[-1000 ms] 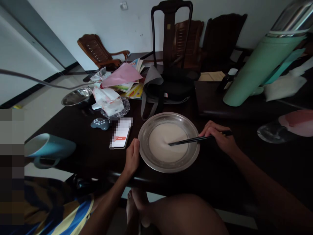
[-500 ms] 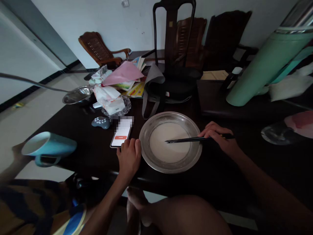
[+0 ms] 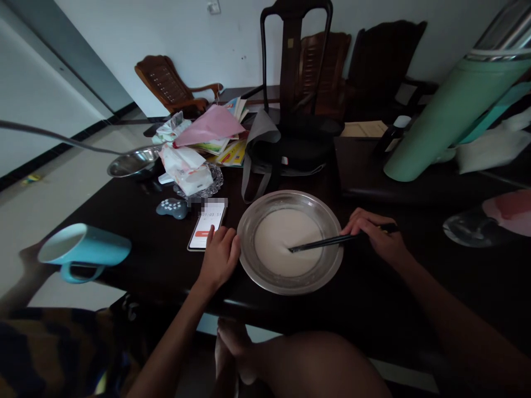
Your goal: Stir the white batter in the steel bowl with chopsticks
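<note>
A metal bowl (image 3: 332,265) stands on the dark table with pale, milky batter (image 3: 274,237) inside. My right hand (image 3: 375,232) grips black chopsticks (image 3: 323,243) above the bowl's right rim, and their tips dip into the batter near its middle. At the left rim, my left hand (image 3: 219,254) has its fingers bent against the bowl, while one finger sticks out over the lower edge of a phone (image 3: 197,243). Its thumb is hidden. The phone's lit screen shows running digits and an orange button.
A blue mug (image 3: 95,246) and a grey game controller (image 3: 171,208) are on the left. Behind are a tissue pack (image 3: 193,171), a grey bag (image 3: 265,130) and papers. A green thermos (image 3: 440,116) stands at the right. Another person's striped clothing (image 3: 53,348) shows at lower left.
The chopstick tips have moved slightly right and down in the batter. One finger of my left hand has stretched out over the phone. Digits now show on its screen.
</note>
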`<state>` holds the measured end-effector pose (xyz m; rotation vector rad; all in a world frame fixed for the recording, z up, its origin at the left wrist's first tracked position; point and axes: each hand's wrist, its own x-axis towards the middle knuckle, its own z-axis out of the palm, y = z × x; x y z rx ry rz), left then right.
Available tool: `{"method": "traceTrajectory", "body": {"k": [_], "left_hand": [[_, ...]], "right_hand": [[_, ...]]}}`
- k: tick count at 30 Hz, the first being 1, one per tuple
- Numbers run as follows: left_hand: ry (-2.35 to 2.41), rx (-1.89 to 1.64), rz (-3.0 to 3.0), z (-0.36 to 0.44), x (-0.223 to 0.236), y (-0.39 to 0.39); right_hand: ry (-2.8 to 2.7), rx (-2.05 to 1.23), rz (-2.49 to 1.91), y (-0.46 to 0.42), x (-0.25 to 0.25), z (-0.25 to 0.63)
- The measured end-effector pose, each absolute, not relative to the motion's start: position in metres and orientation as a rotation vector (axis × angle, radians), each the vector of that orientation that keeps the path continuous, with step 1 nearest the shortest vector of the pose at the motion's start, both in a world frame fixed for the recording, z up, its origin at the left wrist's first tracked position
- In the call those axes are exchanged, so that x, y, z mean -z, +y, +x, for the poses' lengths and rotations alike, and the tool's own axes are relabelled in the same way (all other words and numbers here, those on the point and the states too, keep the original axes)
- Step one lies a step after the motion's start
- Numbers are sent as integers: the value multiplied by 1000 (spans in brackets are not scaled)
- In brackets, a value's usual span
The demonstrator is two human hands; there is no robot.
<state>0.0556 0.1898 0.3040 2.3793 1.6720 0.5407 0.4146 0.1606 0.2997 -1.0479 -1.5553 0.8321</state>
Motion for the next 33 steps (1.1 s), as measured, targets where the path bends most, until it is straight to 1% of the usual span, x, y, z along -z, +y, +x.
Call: {"method": "traceTrajectory", "body": {"k": [2,7,12,17,27,33], "left_hand": [[1702,-497,2384,53,-304,193],[1733,-434,2427,49,-303,202],[1763,-353,2423,47,-305,211],[1763,-290,2409,43,-308,222],[1600,-278,2489,31,-321,256],[1550,-282,2446,29,-320,263]], "right_hand": [[-1589,-872,-1037,160,-300,414],[-1558,-773,-1083,161,-303,416],[-1639,-813,-1049,161,-302,415],[-1606,-760,-1103,161,-304,415],[-1659,-751,-1090,160,-305,414],[-1679,-755,-1071,161,-304,417]]}}
